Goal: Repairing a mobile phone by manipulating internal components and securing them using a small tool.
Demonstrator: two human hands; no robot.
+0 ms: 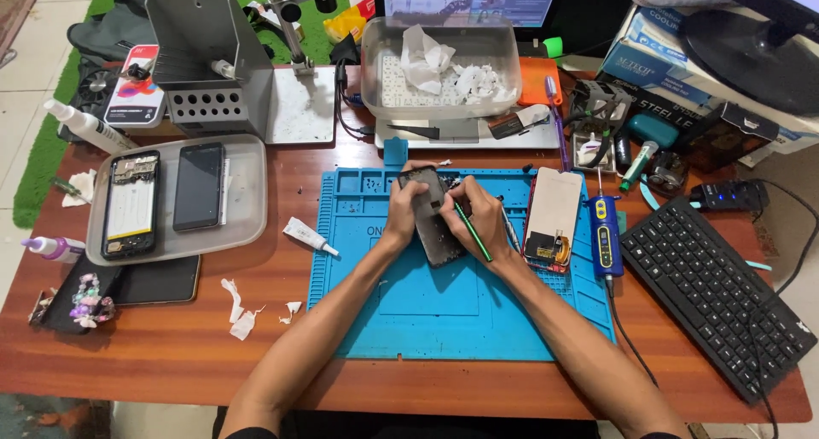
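My left hand [404, 210] grips a dark phone body [437, 234], holding it tilted over the blue work mat [426, 311]. Against the phone's right edge, my right hand [483, 219] holds a thin green tool [472, 232]. Just right of that hand, a detached phone screen panel [553, 217] lies face down on the mat with its flex cable showing. A blue electric screwdriver [604, 234] lies at the mat's right edge.
A grey tray [243, 200] at left holds an opened phone [131, 204] and a dark phone [199, 186]. A small white tube [309, 235] lies left of the mat. A black keyboard [712, 290] sits at right, a clear plastic box [440, 68] with tissues behind.
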